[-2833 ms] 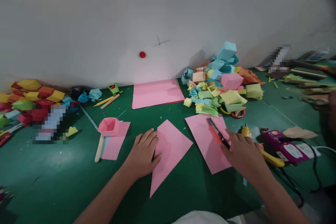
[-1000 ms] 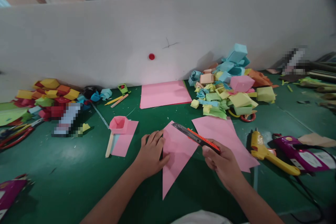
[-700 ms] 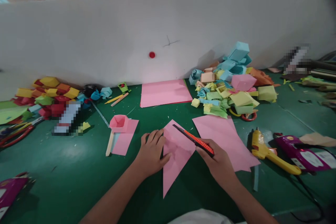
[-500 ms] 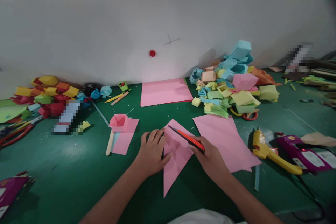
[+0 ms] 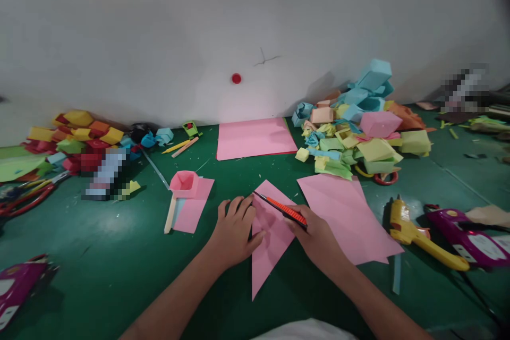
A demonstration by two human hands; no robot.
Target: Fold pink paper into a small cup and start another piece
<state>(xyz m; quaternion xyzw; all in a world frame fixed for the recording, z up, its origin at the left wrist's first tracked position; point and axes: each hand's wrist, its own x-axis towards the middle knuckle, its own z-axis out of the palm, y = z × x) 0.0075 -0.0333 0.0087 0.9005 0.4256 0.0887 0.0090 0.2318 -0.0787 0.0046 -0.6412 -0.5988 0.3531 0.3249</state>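
Note:
My right hand (image 5: 316,234) grips a red-and-black utility knife (image 5: 285,211), its tip pointing up and left. The blade end lies over the upper left edge of a folded pink paper piece (image 5: 271,255), close to my left fingertips. My left hand (image 5: 235,231) rests with its fingers apart, the thumb on the paper and the other fingers at its left edge. Larger pink sheets (image 5: 338,218) lie just right of my right hand. Left of my left hand, a small pink paper box (image 5: 184,184) sits on a pink piece (image 5: 199,204) beside a wooden stick (image 5: 170,215).
A pink paper stack (image 5: 255,141) lies against the white board (image 5: 159,53). Folded paper heaps stand right (image 5: 374,122) and left (image 5: 79,133). On the right are a yellow glue gun (image 5: 422,239) and a purple device (image 5: 466,236). Red-handled pliers (image 5: 34,199) lie left.
The knife tip has shifted slightly left relative to the paper, to its upper left edge. My left hand stays on the paper. The whole view has shifted a little.

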